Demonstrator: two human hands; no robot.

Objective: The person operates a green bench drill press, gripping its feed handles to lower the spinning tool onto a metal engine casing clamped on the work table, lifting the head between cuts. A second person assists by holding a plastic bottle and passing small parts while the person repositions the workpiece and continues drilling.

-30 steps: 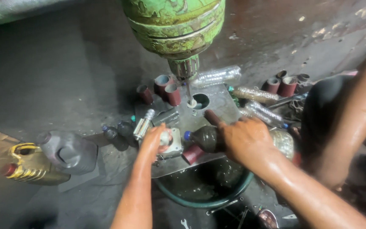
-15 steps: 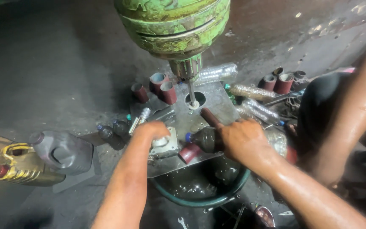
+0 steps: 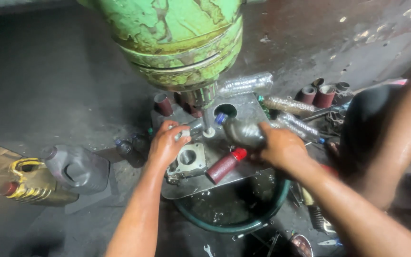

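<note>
The left hand [image 3: 167,145] is closed on a metal casting [image 3: 189,162], the right hand [image 3: 281,150] clamped round a dark bottle [image 3: 241,131].

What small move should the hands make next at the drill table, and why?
Probably tip the dark bottle a little further, so its blue-capped end meets the drill bit. The right hand holds the bottle angled toward the bit, while the left hand steadies the metal flange part on the table plate under the green drill head.
</note>
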